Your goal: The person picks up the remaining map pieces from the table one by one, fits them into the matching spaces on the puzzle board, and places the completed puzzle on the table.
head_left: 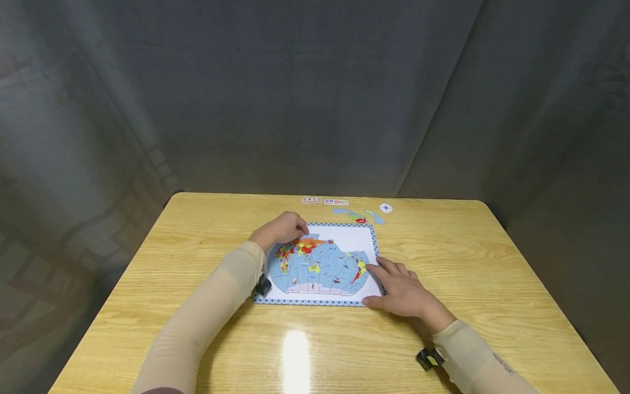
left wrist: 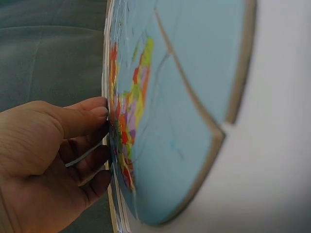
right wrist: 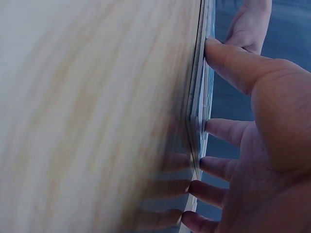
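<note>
A world map jigsaw puzzle (head_left: pixel 325 273), in blue with many-coloured land, lies on a white board with a blue dotted border (head_left: pixel 315 302). My left hand (head_left: pixel 281 229) reaches over the board's upper left, with thumb and index fingertips close together at the map's top edge. A light blue puzzle piece (head_left: pixel 314 236) shows right beside these fingertips; I cannot tell whether they pinch it. In the left wrist view, the other fingers (left wrist: pixel 99 187) bend toward the board. My right hand (head_left: pixel 401 290) rests spread at the board's right side, its thumb on the lower right corner.
Behind the board lie several loose puzzle pieces (head_left: pixel 361 220), a round compass piece (head_left: pixel 386 208) and two printed label strips (head_left: pixel 336 202). The wooden table (head_left: pixel 221 350) ends at a dark grey curtain (head_left: pixel 305 109). Black wrist cameras sit on both sleeves.
</note>
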`<state>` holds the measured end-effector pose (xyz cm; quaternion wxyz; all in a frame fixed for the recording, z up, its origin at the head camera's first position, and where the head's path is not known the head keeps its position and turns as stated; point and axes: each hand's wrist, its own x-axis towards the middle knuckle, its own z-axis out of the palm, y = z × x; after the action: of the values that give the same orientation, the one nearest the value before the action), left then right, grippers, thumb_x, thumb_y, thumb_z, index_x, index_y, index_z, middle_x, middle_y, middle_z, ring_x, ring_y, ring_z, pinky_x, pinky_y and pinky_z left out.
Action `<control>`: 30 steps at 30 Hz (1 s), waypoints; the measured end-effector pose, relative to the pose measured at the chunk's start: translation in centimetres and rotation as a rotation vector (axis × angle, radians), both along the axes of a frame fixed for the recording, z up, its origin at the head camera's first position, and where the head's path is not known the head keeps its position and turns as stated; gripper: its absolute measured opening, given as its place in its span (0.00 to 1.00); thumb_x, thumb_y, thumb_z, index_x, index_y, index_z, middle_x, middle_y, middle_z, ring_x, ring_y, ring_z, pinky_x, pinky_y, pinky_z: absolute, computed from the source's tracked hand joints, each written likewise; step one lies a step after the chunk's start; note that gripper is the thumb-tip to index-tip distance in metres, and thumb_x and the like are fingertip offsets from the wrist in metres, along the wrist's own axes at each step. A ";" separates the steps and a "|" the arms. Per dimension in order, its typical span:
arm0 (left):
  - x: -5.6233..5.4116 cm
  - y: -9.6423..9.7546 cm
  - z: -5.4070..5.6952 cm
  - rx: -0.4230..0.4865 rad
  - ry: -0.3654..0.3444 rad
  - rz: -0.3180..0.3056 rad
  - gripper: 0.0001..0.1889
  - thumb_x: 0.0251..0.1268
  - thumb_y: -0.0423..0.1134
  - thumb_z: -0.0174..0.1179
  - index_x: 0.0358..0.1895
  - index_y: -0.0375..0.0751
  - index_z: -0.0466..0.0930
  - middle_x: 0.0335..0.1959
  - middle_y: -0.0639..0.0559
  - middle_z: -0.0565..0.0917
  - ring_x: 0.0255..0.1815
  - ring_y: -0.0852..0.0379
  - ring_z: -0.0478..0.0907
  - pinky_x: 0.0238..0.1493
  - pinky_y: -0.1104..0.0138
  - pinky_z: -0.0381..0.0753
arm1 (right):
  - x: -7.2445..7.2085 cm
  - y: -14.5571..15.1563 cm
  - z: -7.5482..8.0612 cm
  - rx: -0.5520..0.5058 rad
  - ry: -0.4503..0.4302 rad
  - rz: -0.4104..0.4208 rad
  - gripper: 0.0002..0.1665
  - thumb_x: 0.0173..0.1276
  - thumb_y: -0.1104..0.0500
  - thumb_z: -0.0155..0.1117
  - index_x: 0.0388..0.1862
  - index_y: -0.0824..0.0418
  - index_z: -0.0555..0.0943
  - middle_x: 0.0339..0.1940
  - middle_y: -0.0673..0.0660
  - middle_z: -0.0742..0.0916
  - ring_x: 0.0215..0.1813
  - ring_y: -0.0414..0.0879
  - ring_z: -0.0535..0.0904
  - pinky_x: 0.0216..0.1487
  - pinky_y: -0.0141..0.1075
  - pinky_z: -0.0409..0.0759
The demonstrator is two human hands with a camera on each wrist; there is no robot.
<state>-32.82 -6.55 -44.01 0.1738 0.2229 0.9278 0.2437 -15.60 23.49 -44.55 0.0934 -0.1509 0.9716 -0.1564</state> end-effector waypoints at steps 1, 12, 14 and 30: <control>0.0 0.1 0.0 -0.002 0.010 -0.012 0.07 0.72 0.35 0.58 0.41 0.46 0.86 0.37 0.53 0.82 0.37 0.55 0.76 0.43 0.63 0.75 | 0.0 0.0 0.0 0.001 0.000 0.000 0.51 0.57 0.30 0.66 0.73 0.54 0.68 0.76 0.63 0.63 0.71 0.66 0.59 0.61 0.68 0.58; 0.0 1.3 -0.2 -0.018 0.067 -0.097 0.04 0.71 0.41 0.60 0.39 0.49 0.84 0.34 0.57 0.81 0.36 0.56 0.75 0.42 0.63 0.75 | 0.0 -0.2 -0.1 -0.004 -0.003 0.002 0.50 0.58 0.31 0.67 0.74 0.54 0.67 0.76 0.63 0.62 0.71 0.65 0.58 0.61 0.66 0.59; -0.1 1.3 -0.3 -0.021 0.059 -0.091 0.05 0.71 0.41 0.60 0.36 0.49 0.83 0.32 0.56 0.81 0.34 0.56 0.75 0.41 0.63 0.75 | 0.0 -0.2 -0.1 -0.004 -0.004 0.001 0.50 0.58 0.32 0.67 0.74 0.54 0.67 0.76 0.63 0.62 0.71 0.65 0.58 0.61 0.65 0.59; -0.1 0.9 -0.2 -0.026 -0.010 -0.081 0.05 0.71 0.41 0.60 0.36 0.46 0.79 0.32 0.52 0.79 0.31 0.56 0.73 0.36 0.64 0.73 | 0.2 -0.4 0.1 -0.003 0.002 0.009 0.49 0.59 0.32 0.67 0.74 0.54 0.67 0.76 0.63 0.62 0.71 0.65 0.58 0.61 0.67 0.59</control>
<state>-32.90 -5.67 -44.21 0.1913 0.2569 0.9202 0.2252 -15.37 23.12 -44.45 0.0931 -0.1557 0.9708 -0.1572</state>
